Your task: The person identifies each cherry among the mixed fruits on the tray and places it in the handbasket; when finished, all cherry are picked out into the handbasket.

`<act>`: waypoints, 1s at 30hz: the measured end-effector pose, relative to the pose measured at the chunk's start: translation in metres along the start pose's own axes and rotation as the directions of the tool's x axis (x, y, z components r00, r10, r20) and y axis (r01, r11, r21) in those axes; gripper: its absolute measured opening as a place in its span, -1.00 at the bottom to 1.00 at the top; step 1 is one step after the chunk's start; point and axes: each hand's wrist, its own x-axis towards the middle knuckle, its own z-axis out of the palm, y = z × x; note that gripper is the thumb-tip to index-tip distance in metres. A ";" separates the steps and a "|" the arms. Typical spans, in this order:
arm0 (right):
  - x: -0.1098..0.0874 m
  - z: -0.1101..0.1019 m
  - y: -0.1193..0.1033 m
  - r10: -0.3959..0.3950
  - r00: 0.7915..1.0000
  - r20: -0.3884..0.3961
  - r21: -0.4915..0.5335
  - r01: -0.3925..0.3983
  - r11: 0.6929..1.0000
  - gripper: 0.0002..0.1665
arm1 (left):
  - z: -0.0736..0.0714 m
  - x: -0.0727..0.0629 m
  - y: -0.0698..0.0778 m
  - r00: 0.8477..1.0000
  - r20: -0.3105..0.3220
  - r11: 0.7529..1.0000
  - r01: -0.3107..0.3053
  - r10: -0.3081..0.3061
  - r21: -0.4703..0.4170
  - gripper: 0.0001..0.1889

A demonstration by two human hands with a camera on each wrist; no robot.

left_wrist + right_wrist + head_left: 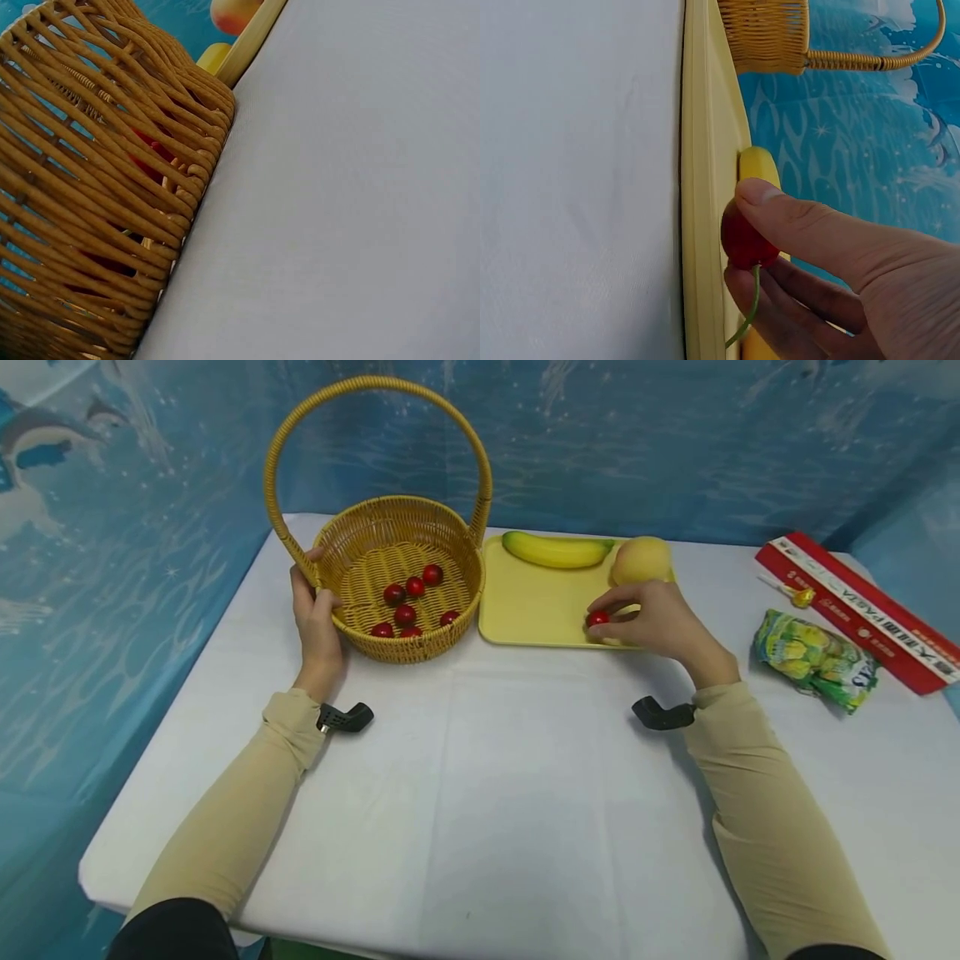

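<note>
Between thumb and fingers my right hand pinches a red cherry with a green stem, low over the front part of the yellow tray. Behind that hand a peach sits at the tray's back right corner, and a banana lies along the back edge. On the left, my left hand grips the side of a wicker basket at the foot of its tall handle. Several red cherries lie on the basket's floor.
At the right of the white table lie a long red box, a green snack bag and a small gold-wrapped lollipop. A blue sea-print curtain hangs behind the table and along its left side.
</note>
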 end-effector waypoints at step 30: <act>0.062 0.037 -0.134 -0.303 0.952 -0.044 0.082 0.306 0.949 -0.64 | 0.002 -0.002 0.002 1.000 0.001 1.000 -0.008 0.008 0.012 -0.31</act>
